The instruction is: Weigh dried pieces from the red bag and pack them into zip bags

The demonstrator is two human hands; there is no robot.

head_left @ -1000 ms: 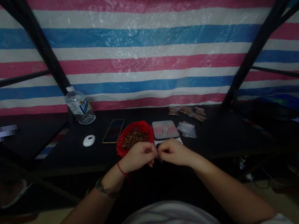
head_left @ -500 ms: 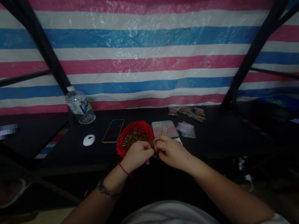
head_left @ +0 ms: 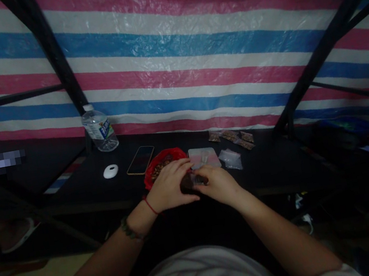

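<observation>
Left hand (head_left: pixel 168 189) unfolds from its pinch

It now spreads beside the red container (head_left: pixel 149 176), thumb well apart from fingers; whether it touches anything, I cannot tell. The right hand (head_left: pixel 223 186), near the scale (head_left: pixel 205 155), seems alone in pinching the packet (head_left: pixel 197 179) between thumb and fingers.

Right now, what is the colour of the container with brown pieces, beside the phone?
The container is red; the head view shows it best.
</observation>
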